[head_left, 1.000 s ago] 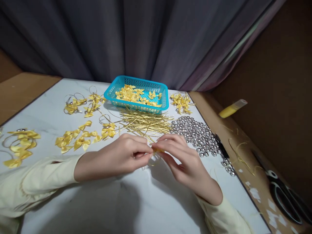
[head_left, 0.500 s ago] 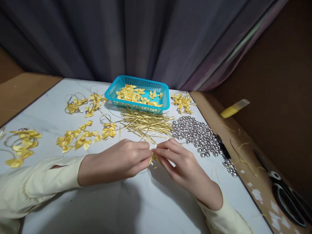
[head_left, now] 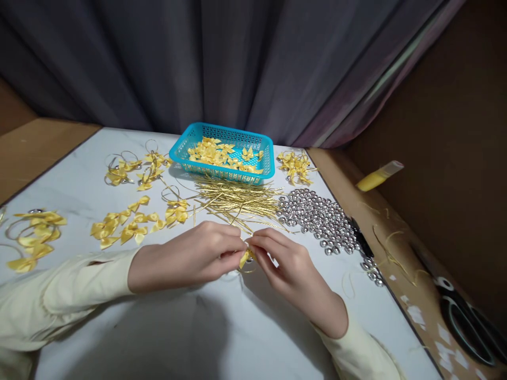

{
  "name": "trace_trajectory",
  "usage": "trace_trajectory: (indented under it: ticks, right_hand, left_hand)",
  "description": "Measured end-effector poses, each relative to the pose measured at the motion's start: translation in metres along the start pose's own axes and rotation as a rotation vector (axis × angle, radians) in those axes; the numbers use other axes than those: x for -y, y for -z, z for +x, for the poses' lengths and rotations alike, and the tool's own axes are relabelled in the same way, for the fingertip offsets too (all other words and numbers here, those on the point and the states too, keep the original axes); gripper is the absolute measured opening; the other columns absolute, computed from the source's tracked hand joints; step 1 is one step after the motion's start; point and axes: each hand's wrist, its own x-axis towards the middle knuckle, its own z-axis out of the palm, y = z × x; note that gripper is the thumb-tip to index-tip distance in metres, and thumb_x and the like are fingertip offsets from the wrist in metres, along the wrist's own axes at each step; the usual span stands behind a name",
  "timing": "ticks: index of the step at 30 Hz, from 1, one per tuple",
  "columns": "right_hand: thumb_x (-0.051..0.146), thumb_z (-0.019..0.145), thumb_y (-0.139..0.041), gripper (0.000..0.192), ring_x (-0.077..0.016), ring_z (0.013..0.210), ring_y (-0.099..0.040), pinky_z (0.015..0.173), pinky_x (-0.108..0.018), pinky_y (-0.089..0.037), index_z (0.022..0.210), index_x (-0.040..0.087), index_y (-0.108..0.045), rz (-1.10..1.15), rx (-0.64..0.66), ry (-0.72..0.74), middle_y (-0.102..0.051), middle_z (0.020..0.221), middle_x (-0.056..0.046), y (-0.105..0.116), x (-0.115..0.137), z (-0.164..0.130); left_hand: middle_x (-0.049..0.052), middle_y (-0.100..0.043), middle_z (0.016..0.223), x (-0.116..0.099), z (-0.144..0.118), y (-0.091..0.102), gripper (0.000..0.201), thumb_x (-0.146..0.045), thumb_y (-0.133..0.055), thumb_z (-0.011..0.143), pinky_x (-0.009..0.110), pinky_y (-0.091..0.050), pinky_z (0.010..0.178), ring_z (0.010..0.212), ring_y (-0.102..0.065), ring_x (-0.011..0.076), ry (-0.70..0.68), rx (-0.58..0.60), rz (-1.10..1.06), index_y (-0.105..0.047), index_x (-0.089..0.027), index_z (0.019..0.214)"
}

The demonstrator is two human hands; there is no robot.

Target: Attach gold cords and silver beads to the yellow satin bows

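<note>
Close together over the near middle of the white table, my left hand (head_left: 206,254) and my right hand (head_left: 293,269) both pinch at one small piece. It is a yellow ribbon bow (head_left: 245,257) with a silver bead (head_left: 249,259) on it, and a thin gold loop shows just below. My fingertips cover much of the bow, so the exact grip is partly hidden. Just beyond my hands lies a heap of gold twist ties (head_left: 240,198). To the right of it spreads a pile of silver beads (head_left: 317,216).
A blue basket (head_left: 222,171) of yellow bows stands at the back. Loose bows (head_left: 134,221) and looped bows (head_left: 37,235) lie at left, with another cluster (head_left: 296,166) right of the basket. Scissors (head_left: 463,322), paper scraps and a yellow tube (head_left: 379,177) are at right.
My right hand has shifted slightly left and its fingers are a little more bent. More of the bow, its silver bead and the gold loop now shows between my hands.
</note>
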Motion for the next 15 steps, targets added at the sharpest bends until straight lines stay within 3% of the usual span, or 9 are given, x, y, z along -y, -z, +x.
trace_trajectory:
  ticks: [10,15]
  right_hand:
    - [0.006,0.086,-0.041,0.021,-0.0169,0.083,-0.055,0.070,-0.030,-0.048,0.097,0.012,-0.058,-0.084,0.044,0.053,-0.058,0.089,-0.009,0.0033,-0.0037,-0.0034]
    - [0.008,0.086,-0.043,0.019,-0.0163,0.088,-0.054,0.073,-0.031,-0.047,0.100,0.016,-0.053,-0.049,-0.174,-0.004,-0.057,0.096,-0.009,0.0023,0.0029,-0.0015]
  left_hand:
    - [0.000,-0.055,0.057,0.0016,0.0065,0.0041,0.025,-0.015,-0.044,0.084,0.020,-0.034,0.050,0.052,-0.048,0.0089,0.013,-0.091,-0.010,-0.068,-0.014,0.076]
    - [-0.002,-0.055,0.056,0.0058,0.0070,0.0014,0.023,-0.015,-0.046,0.081,0.019,-0.035,0.050,0.050,-0.047,0.0081,0.071,-0.139,-0.022,-0.066,-0.015,0.071]
